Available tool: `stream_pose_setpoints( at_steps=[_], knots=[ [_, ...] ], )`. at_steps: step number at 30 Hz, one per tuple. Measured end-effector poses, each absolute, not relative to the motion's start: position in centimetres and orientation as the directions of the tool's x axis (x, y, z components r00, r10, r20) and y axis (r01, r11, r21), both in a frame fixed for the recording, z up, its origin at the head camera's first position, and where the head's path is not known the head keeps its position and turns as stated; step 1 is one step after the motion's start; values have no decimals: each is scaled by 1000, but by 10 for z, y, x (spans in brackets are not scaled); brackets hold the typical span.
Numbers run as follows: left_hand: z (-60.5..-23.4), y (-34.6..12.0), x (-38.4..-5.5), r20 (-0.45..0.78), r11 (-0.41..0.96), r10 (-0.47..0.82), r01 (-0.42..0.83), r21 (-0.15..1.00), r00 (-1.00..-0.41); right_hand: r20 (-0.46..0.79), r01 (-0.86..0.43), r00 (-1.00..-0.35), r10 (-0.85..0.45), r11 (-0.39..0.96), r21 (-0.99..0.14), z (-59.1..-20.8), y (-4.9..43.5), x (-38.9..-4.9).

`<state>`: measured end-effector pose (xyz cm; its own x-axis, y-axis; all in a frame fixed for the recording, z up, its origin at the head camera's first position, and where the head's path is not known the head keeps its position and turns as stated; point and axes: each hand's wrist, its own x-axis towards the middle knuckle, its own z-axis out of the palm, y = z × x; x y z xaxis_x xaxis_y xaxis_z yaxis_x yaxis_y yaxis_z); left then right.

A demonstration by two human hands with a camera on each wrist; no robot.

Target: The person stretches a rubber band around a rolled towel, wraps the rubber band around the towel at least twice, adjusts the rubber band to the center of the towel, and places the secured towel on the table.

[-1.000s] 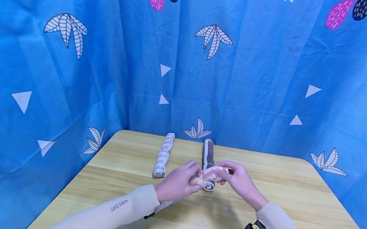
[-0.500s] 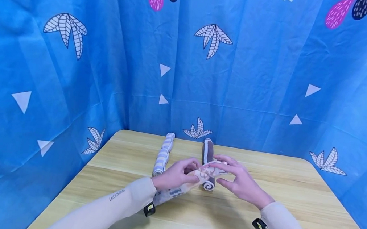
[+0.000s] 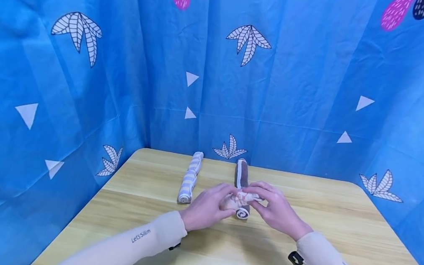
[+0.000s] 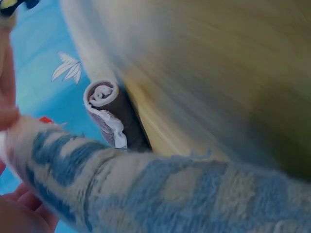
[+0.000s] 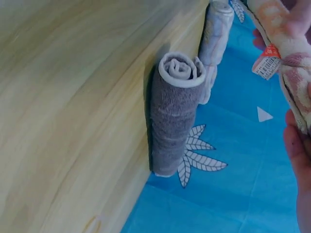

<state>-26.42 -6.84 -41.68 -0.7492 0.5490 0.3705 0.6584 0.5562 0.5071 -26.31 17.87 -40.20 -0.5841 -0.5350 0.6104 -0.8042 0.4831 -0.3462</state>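
Observation:
Both hands hold a rolled towel (image 3: 243,197), patterned in white and pink at one end and blue and white along the rest, above the table. My left hand (image 3: 209,207) grips its middle, hiding much of it in the head view. At the roll's right end, my right hand (image 3: 276,209) pinches it between thumb and fingers. In the left wrist view the blue patterned stretch of the towel (image 4: 160,189) fills the bottom. A small orange and white barcode tag (image 5: 267,62) hangs from the roll in the right wrist view.
Behind the hands a grey-brown rolled towel with white edging (image 3: 242,175) lies on the wooden table (image 3: 322,209). Left of it lies a lilac and white striped rolled towel (image 3: 190,179). A blue patterned curtain (image 3: 295,93) encloses the table's back and sides.
The right fingers spread off the roll, then came back to pinch it. My left hand loosened and closed again; the towel's lower left length, in sight half a second ago, is now hidden.

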Motion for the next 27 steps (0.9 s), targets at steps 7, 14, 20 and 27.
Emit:
stream_pose_setpoints(
  at_steps=[7, 14, 20, 27],
  knots=[
    [-423, -65, -264, 472, 566, 588, 751, 339, -657, 566, -718, -694, -445, 477, -506, -403, 177, -264],
    [-421, -66, -264, 422, 565, 620, 749, 345, -662, 467, -621, -784, -410, 489, -612, -405, 176, -263],
    [-415, -65, -264, 348, 586, 642, 730, 351, -683, 434, -590, -806, -402, 496, -637, -409, 175, -263],
    [-418, -72, -262, 363, 551, 696, 786, 281, -619, 367, -528, -841, -398, 450, -720, -409, 176, -262]
  ],
)
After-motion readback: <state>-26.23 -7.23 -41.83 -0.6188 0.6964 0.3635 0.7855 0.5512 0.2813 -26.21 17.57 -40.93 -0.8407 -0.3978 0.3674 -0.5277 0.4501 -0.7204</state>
